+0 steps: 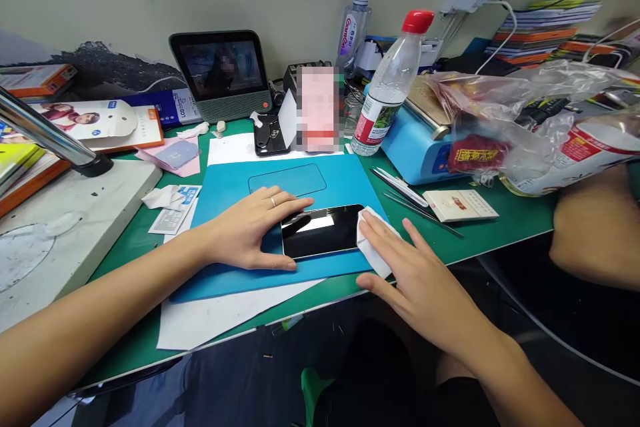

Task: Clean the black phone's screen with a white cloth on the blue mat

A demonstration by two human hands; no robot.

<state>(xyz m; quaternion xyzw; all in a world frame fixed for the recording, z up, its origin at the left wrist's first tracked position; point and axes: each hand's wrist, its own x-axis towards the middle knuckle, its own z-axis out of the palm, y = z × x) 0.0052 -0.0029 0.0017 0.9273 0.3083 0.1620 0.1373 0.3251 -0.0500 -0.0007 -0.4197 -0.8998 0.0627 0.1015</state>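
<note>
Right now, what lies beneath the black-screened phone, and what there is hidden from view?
The phone lies on a blue mat; white paper pokes out from under that, on a green table. The mat directly beneath the phone is covered, so its surface there cannot be seen.

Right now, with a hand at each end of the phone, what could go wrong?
The phone lies near the front of the table, so a hard push might slide it off. The white wipe under the right hand could smear it. The red-capped bottle behind the mat might tip if bumped.
</note>
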